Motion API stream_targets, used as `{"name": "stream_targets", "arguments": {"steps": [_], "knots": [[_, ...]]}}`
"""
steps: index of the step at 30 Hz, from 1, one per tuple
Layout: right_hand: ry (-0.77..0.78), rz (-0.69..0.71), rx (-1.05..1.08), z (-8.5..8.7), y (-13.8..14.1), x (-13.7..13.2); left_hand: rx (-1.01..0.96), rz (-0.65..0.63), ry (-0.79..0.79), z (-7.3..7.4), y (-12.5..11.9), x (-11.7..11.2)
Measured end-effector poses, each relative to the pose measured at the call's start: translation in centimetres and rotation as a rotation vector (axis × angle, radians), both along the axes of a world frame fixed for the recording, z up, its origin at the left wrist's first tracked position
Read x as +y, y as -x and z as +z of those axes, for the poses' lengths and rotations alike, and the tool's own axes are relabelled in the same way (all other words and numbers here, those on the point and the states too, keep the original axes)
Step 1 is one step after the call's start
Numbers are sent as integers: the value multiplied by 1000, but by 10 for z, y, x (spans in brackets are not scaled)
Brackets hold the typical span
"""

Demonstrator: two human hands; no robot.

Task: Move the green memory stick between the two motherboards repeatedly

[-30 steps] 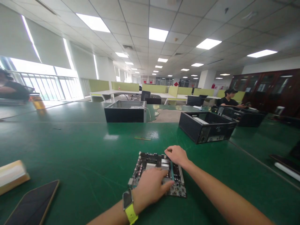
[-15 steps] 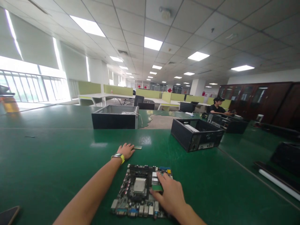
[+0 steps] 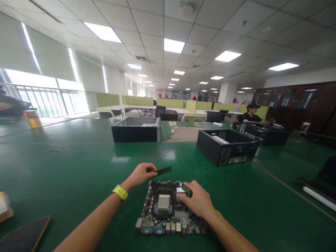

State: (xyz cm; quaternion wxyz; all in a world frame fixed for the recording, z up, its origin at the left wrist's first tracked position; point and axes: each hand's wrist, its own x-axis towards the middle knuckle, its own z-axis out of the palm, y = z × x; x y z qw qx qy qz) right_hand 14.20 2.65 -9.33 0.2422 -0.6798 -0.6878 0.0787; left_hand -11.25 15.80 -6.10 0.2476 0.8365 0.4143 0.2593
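Observation:
A motherboard (image 3: 165,210) lies flat on the green table (image 3: 78,168) in front of me. My left hand (image 3: 140,174), with a yellow watch band on the wrist, pinches a thin dark memory stick (image 3: 163,170) and holds it just above the board's far edge. My right hand (image 3: 197,200) rests on the right side of the board, fingers curled down onto a green memory stick (image 3: 187,190) there. A square silver processor (image 3: 163,202) sits at the board's middle.
Two open black computer cases stand further back, one at centre (image 3: 136,130) and one at right (image 3: 227,146). A phone (image 3: 23,238) lies at bottom left. A seated person (image 3: 252,115) works at the far right. A white tube (image 3: 319,198) lies at the right edge.
My left hand has picked the memory stick up off the table and brought it back toward the board. My right hand stays on the board's right side.

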Motion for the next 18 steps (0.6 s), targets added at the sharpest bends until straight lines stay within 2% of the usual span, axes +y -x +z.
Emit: {"name": "stream_targets", "arguments": {"steps": [2,5,8,13,18], "knots": [[-49,-27,90,4,-2,14,48,-76,3,5,-8,-18],[-61,49,109,7,3,36,127,-62,-54,5,-21,-30],[-48,83,91,1,12,49,202,-33,-105,-5,-29,-28],[-41,61,73,-8,15,51,214,-36,-111,-22,-34,-23],[-1,36,90,-10,10,51,210,-36,-98,-23,-35,-23]]}}
